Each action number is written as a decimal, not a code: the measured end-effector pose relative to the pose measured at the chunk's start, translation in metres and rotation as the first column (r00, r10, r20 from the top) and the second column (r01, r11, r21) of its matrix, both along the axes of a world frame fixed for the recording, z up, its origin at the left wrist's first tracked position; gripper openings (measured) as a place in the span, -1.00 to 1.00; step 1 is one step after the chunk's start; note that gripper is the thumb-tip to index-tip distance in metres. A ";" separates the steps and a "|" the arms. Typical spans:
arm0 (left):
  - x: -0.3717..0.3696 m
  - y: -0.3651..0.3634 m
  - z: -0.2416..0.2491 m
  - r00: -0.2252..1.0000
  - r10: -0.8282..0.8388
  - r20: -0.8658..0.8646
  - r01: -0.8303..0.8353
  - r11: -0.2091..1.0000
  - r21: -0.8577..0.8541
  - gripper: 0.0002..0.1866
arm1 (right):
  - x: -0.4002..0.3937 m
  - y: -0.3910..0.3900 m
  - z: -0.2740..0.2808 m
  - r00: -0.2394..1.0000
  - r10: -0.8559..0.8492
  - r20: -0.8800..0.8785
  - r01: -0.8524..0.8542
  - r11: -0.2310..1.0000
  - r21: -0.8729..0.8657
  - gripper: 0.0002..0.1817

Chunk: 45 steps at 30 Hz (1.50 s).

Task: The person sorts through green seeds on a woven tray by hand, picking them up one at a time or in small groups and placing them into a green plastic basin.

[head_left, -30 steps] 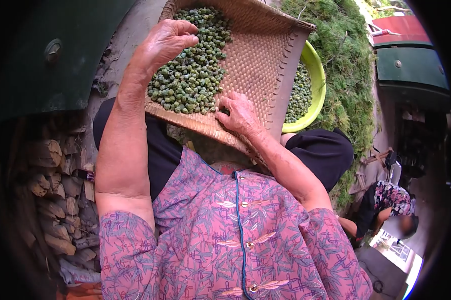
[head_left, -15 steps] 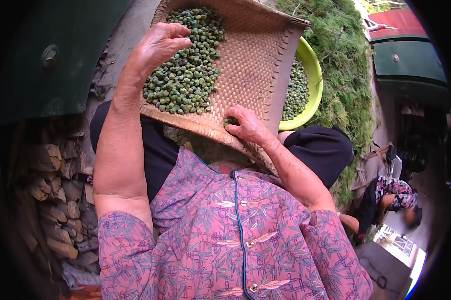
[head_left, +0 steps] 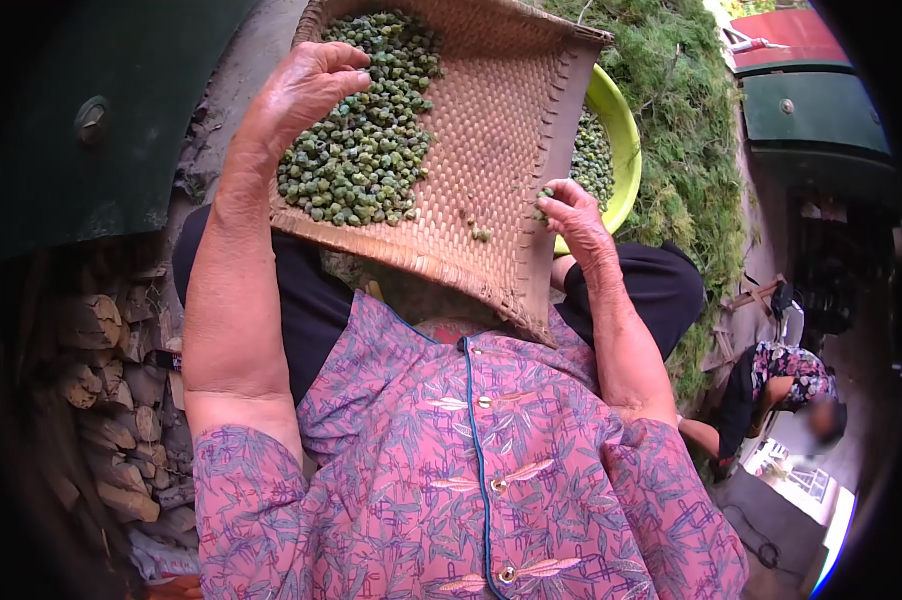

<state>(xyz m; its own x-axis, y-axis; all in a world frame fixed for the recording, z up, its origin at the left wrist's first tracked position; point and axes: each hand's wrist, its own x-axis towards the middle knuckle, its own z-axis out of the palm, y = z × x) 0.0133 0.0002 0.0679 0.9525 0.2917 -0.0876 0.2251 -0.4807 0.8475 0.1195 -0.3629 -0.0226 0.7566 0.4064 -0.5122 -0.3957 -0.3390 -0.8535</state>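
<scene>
A woven basket tray lies tilted across my lap, with a heap of small round green fruits along its left side. Over that heap is my left hand, thumb and fingers apart with nothing visible between them. At the tray's right rim my right hand pinches a few of the green fruits between thumb and fingertips. Just past this rim stands a yellow-green basin partly filled with similar green fruits, half hidden behind the tray. A few loose fruits lie on the weave left of my right hand.
Green cut foliage lies to the right of the basin. Stacked firewood is at the left, below a dark green panel. Another person in a flowered top bends at the far right.
My right hand has moved up and right from the tray's lower edge to its right rim, carrying a few green fruits. My left hand stays over the heap.
</scene>
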 end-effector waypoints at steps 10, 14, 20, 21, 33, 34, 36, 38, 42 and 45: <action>0.002 0.004 -0.008 1.000 -0.020 -0.004 0.020 0.999 0.040 -0.58 | 0.061 -0.038 0.003 0.517 0.429 0.740 0.281 0.732 -0.621 -0.67; 0.005 0.006 -0.008 0.999 -0.024 -0.040 0.025 0.999 0.030 -0.57 | 0.040 -0.009 -0.021 0.589 0.297 0.751 0.104 0.894 -0.435 -0.77; 0.003 0.004 -0.007 1.000 -0.025 -0.015 0.026 1.000 0.012 -0.56 | -0.013 0.052 -0.035 0.493 0.530 0.690 -0.217 0.843 -0.492 -0.79; 0.002 0.003 -0.007 1.000 -0.016 -0.006 0.016 1.000 -0.009 -0.56 | -0.019 0.058 -0.034 0.500 0.578 0.644 -0.218 0.804 -0.553 -0.81; 0.003 0.001 -0.001 1.000 -0.024 -0.008 0.024 1.000 0.015 -0.60 | -0.027 0.093 -0.030 0.457 0.663 0.593 -0.308 0.743 -0.594 -0.78; 0.003 0.002 -0.002 1.000 -0.024 -0.008 0.024 1.000 0.015 -0.60 | -0.026 0.093 -0.033 0.451 0.635 0.627 -0.303 0.769 -0.562 -0.78; 0.003 0.003 -0.003 0.999 -0.035 -0.012 0.036 0.998 0.044 -0.61 | -0.021 0.087 -0.039 0.485 0.576 0.658 -0.289 0.816 -0.501 -0.78; 0.002 0.003 -0.001 1.000 -0.026 -0.005 0.026 0.999 0.030 -0.61 | -0.019 0.080 -0.037 0.727 0.360 0.585 -0.212 0.927 -0.308 -0.76; 0.006 -0.003 -0.004 0.999 -0.016 -0.038 0.018 0.999 0.037 -0.62 | -0.021 0.070 -0.026 0.999 -0.036 -0.039 0.038 0.998 0.052 -0.84; 0.006 -0.037 -0.024 0.999 -0.044 0.000 0.044 0.999 0.002 -0.67 | -0.027 0.065 -0.016 0.986 -0.079 -0.147 0.110 0.970 0.216 -0.83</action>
